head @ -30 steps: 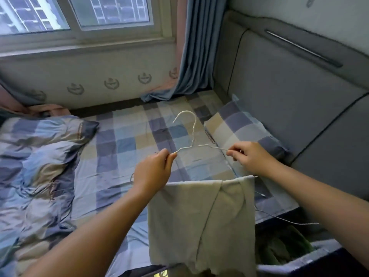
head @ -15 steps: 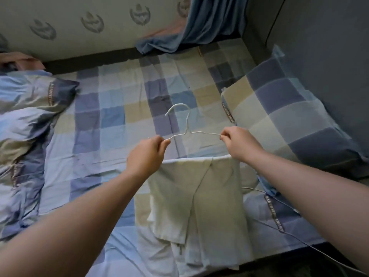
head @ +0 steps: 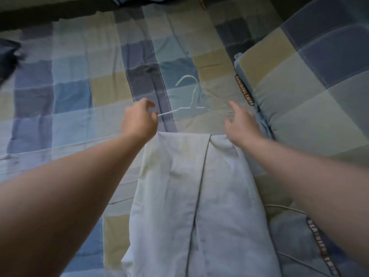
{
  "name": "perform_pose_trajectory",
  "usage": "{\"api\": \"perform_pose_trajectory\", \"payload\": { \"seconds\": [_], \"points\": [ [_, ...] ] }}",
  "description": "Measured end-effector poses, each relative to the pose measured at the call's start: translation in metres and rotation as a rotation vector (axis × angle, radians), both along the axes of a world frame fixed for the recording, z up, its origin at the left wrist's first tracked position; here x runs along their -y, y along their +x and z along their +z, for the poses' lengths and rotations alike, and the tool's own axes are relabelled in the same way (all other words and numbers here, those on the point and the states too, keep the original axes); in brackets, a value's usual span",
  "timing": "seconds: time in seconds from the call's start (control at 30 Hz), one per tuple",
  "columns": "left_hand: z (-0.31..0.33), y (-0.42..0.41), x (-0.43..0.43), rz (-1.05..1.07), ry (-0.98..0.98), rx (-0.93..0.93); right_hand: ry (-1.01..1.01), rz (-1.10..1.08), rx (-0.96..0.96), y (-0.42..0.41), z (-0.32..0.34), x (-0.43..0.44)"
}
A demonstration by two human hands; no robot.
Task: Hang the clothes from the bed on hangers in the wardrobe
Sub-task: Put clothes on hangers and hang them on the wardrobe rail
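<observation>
Hanger w/ pale garment on bed; L hand touching, R hand spread.

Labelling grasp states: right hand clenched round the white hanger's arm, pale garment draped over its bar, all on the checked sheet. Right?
Not quite. The head view shows the right hand open, fingers spread, not clenched round the white hanger. The pale garment is draped over its bar, on the checked sheet, as stated.

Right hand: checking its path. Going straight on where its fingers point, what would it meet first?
Likely the checked bedsheet, just beyond the fingertips of the open right hand; the white hanger lies slightly left of that line. Blur makes depth uncertain.
</observation>
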State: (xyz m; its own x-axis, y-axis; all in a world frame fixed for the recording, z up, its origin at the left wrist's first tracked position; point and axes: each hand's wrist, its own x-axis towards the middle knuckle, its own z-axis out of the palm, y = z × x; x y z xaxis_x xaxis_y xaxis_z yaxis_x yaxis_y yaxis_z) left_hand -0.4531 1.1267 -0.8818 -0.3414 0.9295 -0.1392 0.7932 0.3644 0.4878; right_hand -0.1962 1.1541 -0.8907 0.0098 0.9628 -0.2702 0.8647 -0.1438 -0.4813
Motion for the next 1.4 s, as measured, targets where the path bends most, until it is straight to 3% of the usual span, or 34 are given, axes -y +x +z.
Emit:
{"api": "perform_pose_trajectory", "payload": {
  "seconds": [0.17,0.3,0.6,0.87,1.17,1.4],
  "points": [
    [-0.015,0.004,0.043,-0.154,-0.100,-0.051,-0.109,0.071,-0.005,0.005,-0.004,0.049],
    [0.018,0.020,0.070,-0.257,-0.163,-0.158,-0.123,0.140,0.047,0.007,0.028,0.066],
    [0.158,0.026,0.136,-0.487,-0.208,-0.299,-0.075,0.263,0.173,-0.002,0.169,0.136],
    [0.297,0.006,0.215,-0.525,-0.134,-0.223,0.009,0.257,0.256,-0.030,0.318,0.245],
    [0.387,-0.020,0.283,-0.700,0.035,-0.160,0.098,0.037,0.327,-0.052,0.413,0.368],
    [0.447,0.033,0.312,-0.963,0.177,-0.125,0.195,-0.163,0.449,-0.025,0.475,0.456]
  ]
}}
